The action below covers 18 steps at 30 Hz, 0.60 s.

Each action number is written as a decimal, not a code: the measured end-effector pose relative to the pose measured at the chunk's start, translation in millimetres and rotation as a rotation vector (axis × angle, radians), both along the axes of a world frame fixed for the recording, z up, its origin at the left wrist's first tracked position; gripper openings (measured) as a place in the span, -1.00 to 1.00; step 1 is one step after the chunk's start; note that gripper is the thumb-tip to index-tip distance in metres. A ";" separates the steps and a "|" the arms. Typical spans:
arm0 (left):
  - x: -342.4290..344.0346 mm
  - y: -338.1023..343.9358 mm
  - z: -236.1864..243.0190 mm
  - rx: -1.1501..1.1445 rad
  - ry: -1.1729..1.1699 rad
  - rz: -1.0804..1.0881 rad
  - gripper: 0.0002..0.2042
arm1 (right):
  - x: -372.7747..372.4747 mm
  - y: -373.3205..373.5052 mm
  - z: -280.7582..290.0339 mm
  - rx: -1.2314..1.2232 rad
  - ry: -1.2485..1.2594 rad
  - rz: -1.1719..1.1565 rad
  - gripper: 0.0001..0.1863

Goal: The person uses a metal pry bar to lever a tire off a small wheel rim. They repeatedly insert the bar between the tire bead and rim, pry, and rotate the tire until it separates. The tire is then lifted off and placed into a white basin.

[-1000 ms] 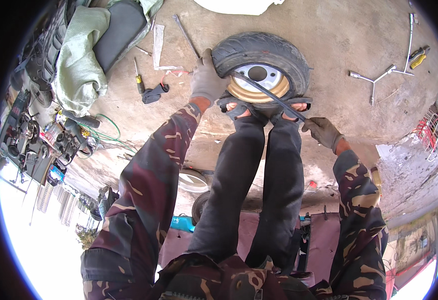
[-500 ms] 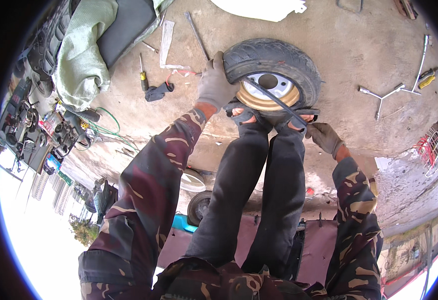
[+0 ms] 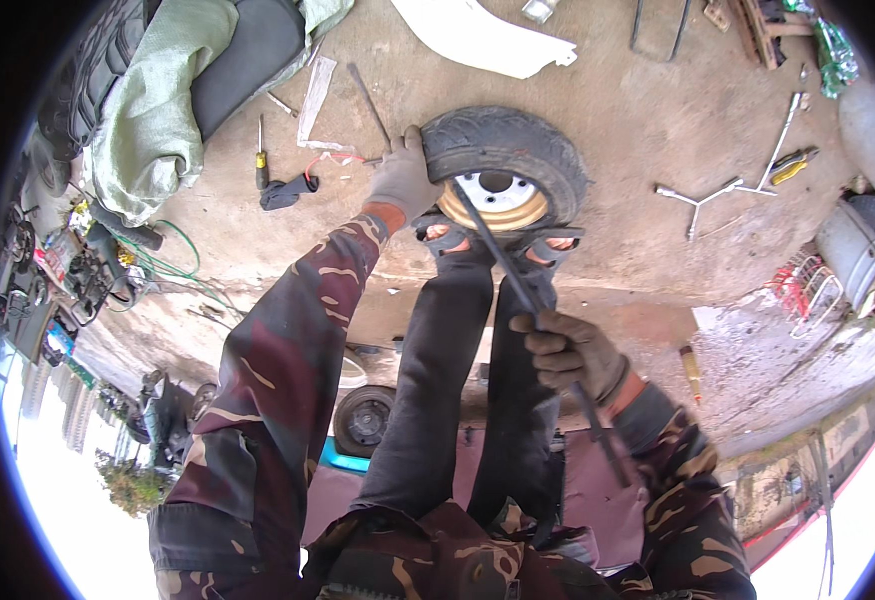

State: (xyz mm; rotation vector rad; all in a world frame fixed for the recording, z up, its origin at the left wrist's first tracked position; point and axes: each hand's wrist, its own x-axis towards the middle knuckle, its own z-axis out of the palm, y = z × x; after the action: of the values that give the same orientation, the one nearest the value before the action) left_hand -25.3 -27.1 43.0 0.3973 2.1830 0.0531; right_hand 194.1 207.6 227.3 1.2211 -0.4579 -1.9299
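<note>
A black scooter tire on a white-and-gold wheel rim lies on the ground, just beyond my feet. My gloved left hand is closed at the tire's left side, around the near end of a thin dark metal bar. My gloved right hand is wrapped round a long dark tire lever, over my right shin. The lever's far tip reaches the left part of the rim beside the tire's edge; its near end sticks out past my hand, blurred.
To the left lie a yellow-handled screwdriver, a dark tool and a pale sack. At right are a three-armed wrench and yellow-handled pliers. A white panel lies beyond the tire. My sandaled feet stand against the wheel.
My right hand has swung the tire lever up and toward my body, from beside the right foot to above the shin. My left hand stays at the tire; its bar has tilted.
</note>
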 end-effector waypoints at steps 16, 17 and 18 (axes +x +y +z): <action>-9.6 -22.6 -29.2 0.074 0.070 -0.071 -0.09 | -161.7 -129.2 51.9 0.161 -0.232 -0.238 -0.84; -6.0 -26.3 -32.8 0.116 0.079 -0.098 -0.11 | -171.9 -131.7 48.1 0.107 -0.361 -0.374 -0.80; -6.3 -30.0 -38.9 0.127 0.010 -0.018 -0.20 | -181.3 -138.2 48.3 0.239 -0.308 -0.327 -0.78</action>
State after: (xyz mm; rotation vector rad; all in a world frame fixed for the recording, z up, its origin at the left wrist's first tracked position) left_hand -31.6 -57.1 4.2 0.4895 2.1922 0.1813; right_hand 12.9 69.3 275.6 1.6987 -0.6307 -2.1212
